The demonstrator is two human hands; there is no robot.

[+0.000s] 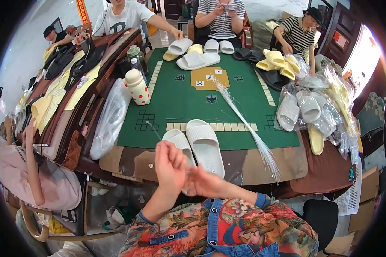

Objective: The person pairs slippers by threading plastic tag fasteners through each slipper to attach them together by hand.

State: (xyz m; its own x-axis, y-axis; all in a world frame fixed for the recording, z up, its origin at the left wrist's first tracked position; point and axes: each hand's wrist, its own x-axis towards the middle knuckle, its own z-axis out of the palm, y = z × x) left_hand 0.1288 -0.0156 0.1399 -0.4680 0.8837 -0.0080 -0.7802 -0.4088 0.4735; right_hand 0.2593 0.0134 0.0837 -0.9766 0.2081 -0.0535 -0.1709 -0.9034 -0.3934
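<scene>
My left hand (170, 165) is closed, and a thin, pale plastic strand (153, 129) sticks up from its fingers. Close beside it, my right hand (203, 182) has its fingers drawn together. Motion blurs those fingertips, so what they hold cannot be made out. Just beyond both hands lie two light grey slide slippers (205, 145) side by side at the table's near edge, the left one partly hidden by my left hand. To the right, a loose bundle of similar white plastic strands (248, 128) lies slantwise over the green table mat (176, 98).
A white bottle with red dots (136, 88) stands at the left near a bagged bundle (111, 122). Bagged grey slippers (309, 107) and a yellow slipper (316, 141) lie on the right. More slippers (198, 61) sit at the far edge. Several people work around the table.
</scene>
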